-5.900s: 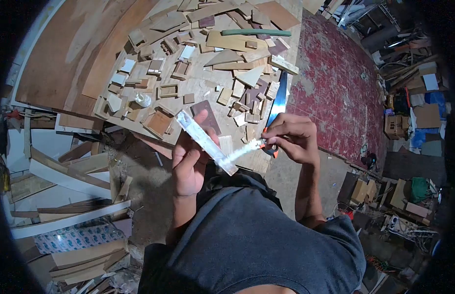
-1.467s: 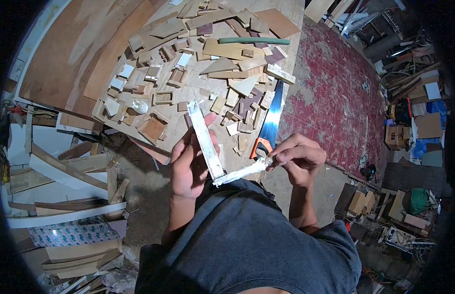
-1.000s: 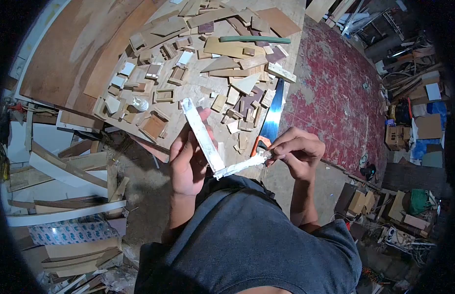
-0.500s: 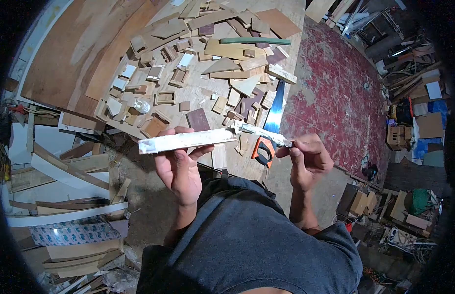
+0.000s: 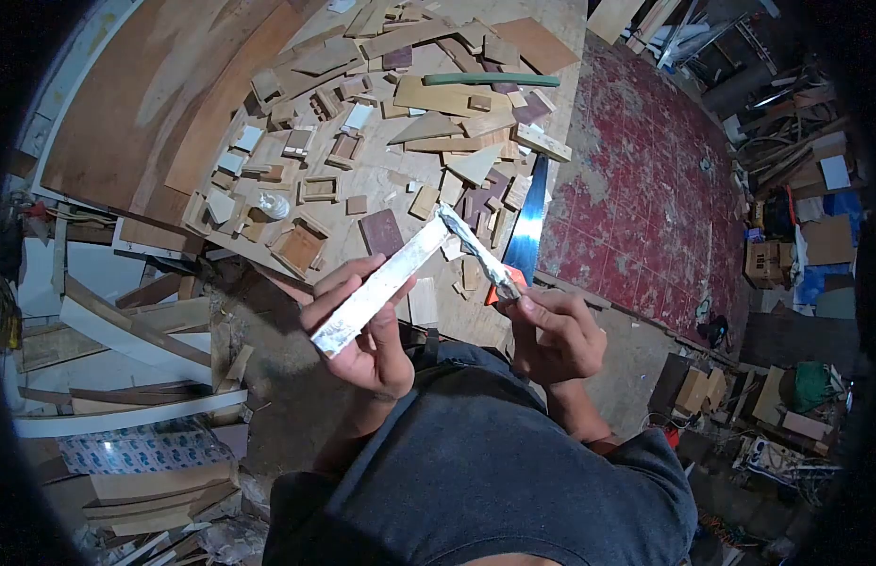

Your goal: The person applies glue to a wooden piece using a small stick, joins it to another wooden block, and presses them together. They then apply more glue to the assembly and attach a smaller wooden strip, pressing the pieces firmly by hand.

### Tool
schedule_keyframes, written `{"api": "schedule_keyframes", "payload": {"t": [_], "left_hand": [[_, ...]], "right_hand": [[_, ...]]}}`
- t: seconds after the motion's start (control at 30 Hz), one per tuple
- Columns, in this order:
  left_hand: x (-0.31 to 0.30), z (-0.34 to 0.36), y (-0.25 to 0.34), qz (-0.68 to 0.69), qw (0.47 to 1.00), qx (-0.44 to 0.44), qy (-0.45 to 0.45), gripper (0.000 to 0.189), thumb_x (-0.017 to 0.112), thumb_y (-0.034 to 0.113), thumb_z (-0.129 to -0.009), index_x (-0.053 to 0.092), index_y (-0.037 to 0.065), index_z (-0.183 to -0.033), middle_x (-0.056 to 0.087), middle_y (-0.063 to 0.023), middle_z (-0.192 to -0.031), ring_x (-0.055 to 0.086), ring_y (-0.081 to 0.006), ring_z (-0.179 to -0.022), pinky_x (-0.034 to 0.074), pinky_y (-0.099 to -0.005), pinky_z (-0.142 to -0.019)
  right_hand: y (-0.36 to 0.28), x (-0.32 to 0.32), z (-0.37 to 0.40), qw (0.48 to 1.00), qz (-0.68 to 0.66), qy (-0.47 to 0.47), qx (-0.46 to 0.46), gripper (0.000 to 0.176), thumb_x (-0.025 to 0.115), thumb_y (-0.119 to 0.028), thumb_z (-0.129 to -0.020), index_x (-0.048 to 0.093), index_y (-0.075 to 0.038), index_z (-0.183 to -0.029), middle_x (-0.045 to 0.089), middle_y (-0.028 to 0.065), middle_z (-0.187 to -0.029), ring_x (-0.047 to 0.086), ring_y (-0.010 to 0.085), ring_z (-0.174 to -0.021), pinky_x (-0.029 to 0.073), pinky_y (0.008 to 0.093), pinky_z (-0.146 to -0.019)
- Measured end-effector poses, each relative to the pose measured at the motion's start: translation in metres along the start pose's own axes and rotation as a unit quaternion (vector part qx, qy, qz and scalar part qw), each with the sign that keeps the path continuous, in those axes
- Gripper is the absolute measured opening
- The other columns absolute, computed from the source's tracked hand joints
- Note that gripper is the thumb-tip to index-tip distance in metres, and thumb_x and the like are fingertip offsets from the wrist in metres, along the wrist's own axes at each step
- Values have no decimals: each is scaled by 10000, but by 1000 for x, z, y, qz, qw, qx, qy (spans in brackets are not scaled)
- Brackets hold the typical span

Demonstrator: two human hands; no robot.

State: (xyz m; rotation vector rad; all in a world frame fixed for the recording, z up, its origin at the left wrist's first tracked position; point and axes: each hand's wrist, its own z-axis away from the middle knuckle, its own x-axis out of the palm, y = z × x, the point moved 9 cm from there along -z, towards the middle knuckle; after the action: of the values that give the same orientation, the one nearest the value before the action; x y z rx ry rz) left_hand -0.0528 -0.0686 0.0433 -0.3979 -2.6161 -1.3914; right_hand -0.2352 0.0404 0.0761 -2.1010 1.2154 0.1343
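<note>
Just left of the frame's centre, a white-coated strip [image 5: 381,288] lies across the left hand [image 5: 381,360], its long axis slanting from lower left to upper right. At its upper end it meets, in this view, the tip of a slender white-smeared stick [image 5: 471,245], which slants down to the right towards the right hand [image 5: 557,338]. Together the two pieces make an upturned V with its peak over the tabletop [image 5: 389,162]; whether the stick's tip presses on the strip or merely overlaps it from above, I cannot tell. That peak lies up and to the right of the left hand, up and to the left of the right.

The left hand grips the strip near its lower half, with fingers showing along both long edges and the broad white face turned up to the camera. The right hand pinches the stick's lower end between thumb and fingertips, knuckles to the right, its forearm rising from the lower right of the frame.

Behind the right hand's grip shows part of the orange handle [image 5: 516,281] of a saw, its blade [image 5: 527,231] running upward along the tabletop's right edge. A dark reddish-brown block [image 5: 379,232] lies beyond the strip's left side.
</note>
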Motion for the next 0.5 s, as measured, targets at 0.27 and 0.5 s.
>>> {"api": "schedule_keyframes", "payload": {"t": [0.27,0.5], "left_hand": [[4,2,0,-69,997,36,-21,311,520,-21,-939,363,-96,-1196,504,-280,-1153,619,-301,-1025,619,-339,-815],[6,3,-8,-56,998,29,-29,318,534,-13,-939,379,-96,-1204,512,-277,-1152,620,-300,-1030,610,-335,-827]], "right_hand": [[-1,9,8,999,-33,-2,-6,236,797,60,-728,712,-15,-935,698,137,-800,701,206,-669,554,272,-578],[8,17,8,981,-178,-47,60,145,679,121,-806,645,67,-937,652,169,-807,701,220,-672,594,305,-566]]}}
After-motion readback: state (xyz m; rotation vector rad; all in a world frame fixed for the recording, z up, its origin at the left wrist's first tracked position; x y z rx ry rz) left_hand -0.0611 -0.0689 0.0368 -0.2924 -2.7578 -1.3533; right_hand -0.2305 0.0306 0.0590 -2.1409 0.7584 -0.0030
